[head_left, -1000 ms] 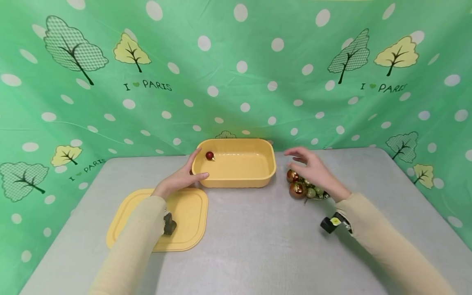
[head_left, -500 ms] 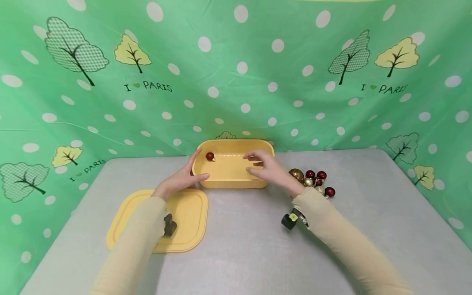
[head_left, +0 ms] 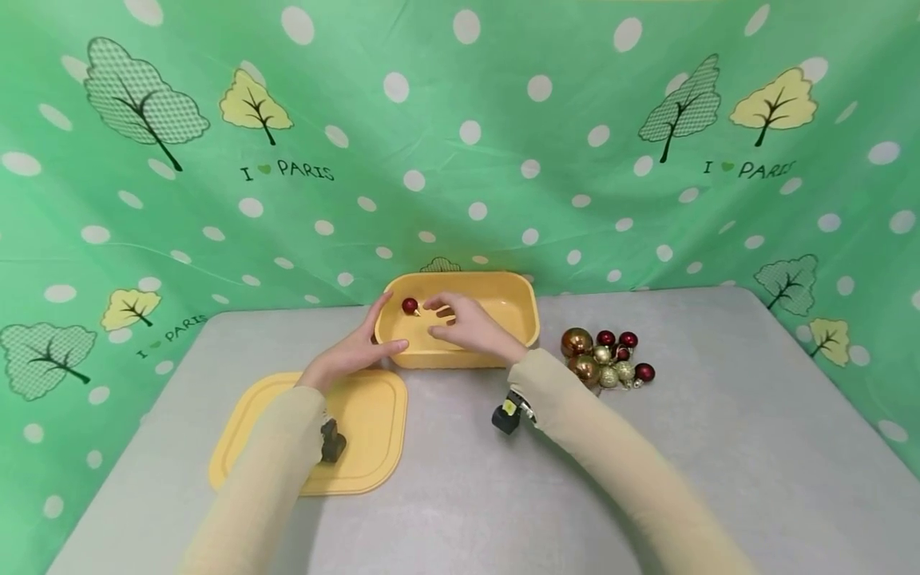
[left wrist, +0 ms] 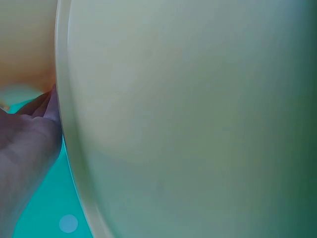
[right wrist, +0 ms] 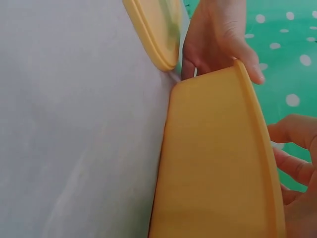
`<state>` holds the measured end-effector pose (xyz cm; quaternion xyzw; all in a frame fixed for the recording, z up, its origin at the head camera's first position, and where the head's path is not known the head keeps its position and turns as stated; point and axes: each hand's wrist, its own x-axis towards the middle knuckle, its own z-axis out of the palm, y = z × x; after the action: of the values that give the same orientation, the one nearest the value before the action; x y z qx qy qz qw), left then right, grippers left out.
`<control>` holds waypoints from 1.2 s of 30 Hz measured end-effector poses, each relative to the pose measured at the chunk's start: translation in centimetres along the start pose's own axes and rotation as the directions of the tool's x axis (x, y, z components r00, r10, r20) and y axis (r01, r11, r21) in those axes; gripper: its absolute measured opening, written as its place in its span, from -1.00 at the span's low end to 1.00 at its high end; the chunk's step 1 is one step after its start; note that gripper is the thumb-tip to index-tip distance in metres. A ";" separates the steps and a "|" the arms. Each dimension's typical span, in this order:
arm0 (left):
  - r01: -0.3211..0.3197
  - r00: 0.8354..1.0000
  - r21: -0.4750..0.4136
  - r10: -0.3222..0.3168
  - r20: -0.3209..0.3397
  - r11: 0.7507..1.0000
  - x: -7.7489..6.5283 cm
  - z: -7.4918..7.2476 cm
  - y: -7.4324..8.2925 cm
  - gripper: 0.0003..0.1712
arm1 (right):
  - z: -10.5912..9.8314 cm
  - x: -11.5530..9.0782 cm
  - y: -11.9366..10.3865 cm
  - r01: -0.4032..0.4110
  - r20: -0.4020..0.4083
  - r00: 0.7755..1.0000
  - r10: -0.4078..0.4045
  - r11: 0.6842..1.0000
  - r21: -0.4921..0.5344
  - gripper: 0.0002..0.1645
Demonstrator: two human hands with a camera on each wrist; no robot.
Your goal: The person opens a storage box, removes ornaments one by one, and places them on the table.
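Note:
A yellow plastic box [head_left: 446, 360] stands at the back of the table with one small dark red bauble [head_left: 409, 306] in its left end. My left hand [head_left: 349, 350] holds the box by its left end, thumb over the front corner of the rim. Over the box hovers my right hand [head_left: 470, 326], fingers and thumb spread apart just right of the red bauble, nothing showing between them. In the right wrist view the box's front wall [right wrist: 213, 158] hides the bauble, while the right fingers [right wrist: 297, 166] show above the rim.
A yellow lid [head_left: 370, 431] lies flat at the front left under the left forearm, and fills most of the left wrist view. Right of the box sits a cluster of several baubles [head_left: 608, 356], brown, gold and dark red. A green dotted cloth [head_left: 470, 184] hangs behind the table.
My right hand has moved left from above the bauble cluster to over the box, near the red bauble. The cluster is now uncovered. My left hand has stayed at the box's left end.

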<state>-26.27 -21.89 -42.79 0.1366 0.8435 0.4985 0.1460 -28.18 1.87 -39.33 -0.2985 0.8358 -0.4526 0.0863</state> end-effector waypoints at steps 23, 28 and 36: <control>0.008 1.000 -0.015 -0.008 0.012 1.000 0.2 -0.2 -0.2 0.10 | 1.3 4.8 -0.1 -0.108 0.032 0.994 0.106 0.993 0.043 -0.50; 0.005 1.000 -0.012 -0.005 0.012 1.000 0.2 -0.2 -0.1 0.10 | 1.5 5.3 0.3 -0.122 0.033 0.992 0.120 0.991 0.063 -0.51; -0.002 1.000 -0.011 0.002 0.006 1.000 -0.1 -0.1 0.3 0.10 | 1.6 5.9 0.9 -0.232 0.013 0.972 0.235 0.949 0.215 -0.45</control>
<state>-26.16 -21.87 -42.48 0.1381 0.8403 0.5027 0.1488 -32.66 -2.30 -40.27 -0.1836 0.8119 -0.5288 0.1659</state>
